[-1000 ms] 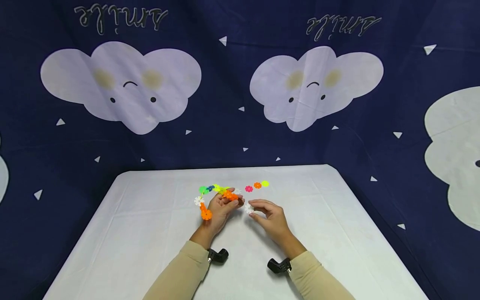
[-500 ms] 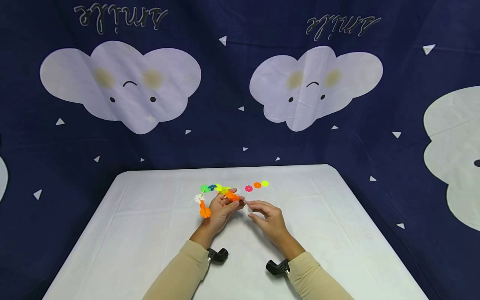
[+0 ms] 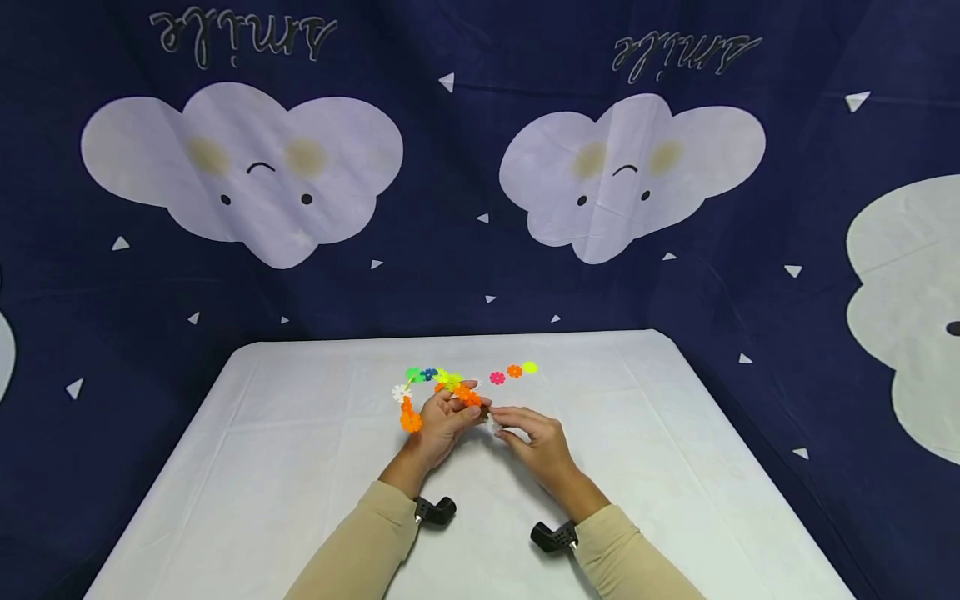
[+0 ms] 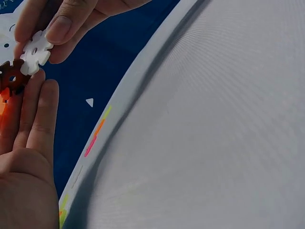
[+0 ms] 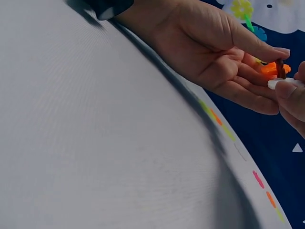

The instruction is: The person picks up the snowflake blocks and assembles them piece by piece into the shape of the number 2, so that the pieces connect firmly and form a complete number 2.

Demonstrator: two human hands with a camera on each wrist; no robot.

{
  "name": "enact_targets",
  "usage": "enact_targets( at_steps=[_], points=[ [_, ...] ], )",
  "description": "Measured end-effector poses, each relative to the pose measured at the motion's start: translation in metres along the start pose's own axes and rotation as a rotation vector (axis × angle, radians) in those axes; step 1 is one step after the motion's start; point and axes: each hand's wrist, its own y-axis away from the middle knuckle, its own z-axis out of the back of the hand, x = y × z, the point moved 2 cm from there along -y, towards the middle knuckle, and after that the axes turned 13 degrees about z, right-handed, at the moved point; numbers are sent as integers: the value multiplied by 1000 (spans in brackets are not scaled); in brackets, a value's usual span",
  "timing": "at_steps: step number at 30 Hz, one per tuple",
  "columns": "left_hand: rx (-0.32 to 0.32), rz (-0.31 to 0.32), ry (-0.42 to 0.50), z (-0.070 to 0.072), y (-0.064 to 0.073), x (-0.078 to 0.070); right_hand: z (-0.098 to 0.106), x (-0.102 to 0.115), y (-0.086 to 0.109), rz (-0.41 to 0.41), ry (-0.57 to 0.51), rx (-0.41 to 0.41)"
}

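My left hand (image 3: pixel 442 427) holds a chain of interlocking plastic snowflake discs. Orange discs (image 3: pixel 411 422), a white one, a green one (image 3: pixel 414 375), a blue one (image 3: pixel 429 375) and yellow ones curve round behind the hand. At the chain's near end, a brown disc (image 4: pixel 13 76) sits at the left fingers. Between thumb and fingers, my right hand (image 3: pixel 542 437) pinches a loose white snowflake disc (image 4: pixel 36 52). Its edge meets the brown disc's edge in the left wrist view, the two set at an angle. From the right wrist, the white disc (image 5: pixel 282 84) is partly hidden by the thumb.
Beyond the hands, a pink disc (image 3: pixel 497 378), an orange disc (image 3: pixel 514 371) and a yellow disc (image 3: pixel 530 367) lie in a row on the white table (image 3: pixel 300 467). A dark blue cloth (image 3: pixel 450 292) with clouds hangs behind the table's far edge.
The right hand has shifted slightly left, turning the white disc and bringing it against the brown one. The chain's loose end has swung a little; the left hand stays nearly in place.
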Motion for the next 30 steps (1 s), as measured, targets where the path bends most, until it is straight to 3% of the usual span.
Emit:
enact_targets(
  at_steps=[17,26,30],
  points=[
    [21,-9,-55,0,2,-7,-5,10,1,112,108,-28],
    [69,3,-108,-1,3,-8,-6,15,1,116,127,-3],
    [50,19,-91,-1,4,-7,-7,15,-1,117,117,-20]
  ],
)
